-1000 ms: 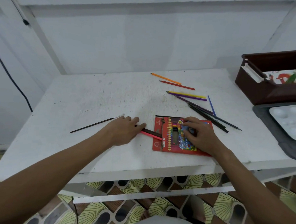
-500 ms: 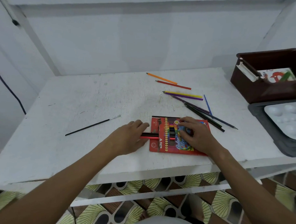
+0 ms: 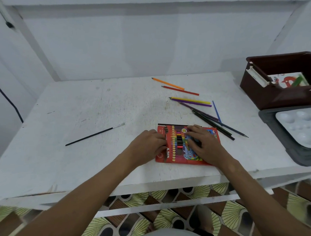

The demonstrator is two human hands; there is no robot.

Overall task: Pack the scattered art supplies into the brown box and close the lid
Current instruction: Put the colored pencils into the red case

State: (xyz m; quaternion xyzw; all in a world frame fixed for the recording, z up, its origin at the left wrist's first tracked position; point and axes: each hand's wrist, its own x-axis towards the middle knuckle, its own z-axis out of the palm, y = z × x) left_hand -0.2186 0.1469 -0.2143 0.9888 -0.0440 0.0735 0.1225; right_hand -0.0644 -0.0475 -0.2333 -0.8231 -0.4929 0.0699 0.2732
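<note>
My left hand (image 3: 150, 144) pushes pencils into the red pencil case (image 3: 178, 154); my right hand (image 3: 203, 146) presses it flat, fingers straight. Next I must gather the loose pencils (image 3: 192, 101).

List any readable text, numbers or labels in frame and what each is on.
"18": in a round yellow badge on the red pencil pack, near its top edge.
"Color": cursive word on the pack front, partly under the right hand; the word after it is covered.
Red lettering on the printed sheet inside the brown box: too blurred to read.
Round marks on the pack's left flap: too small to read.
</note>
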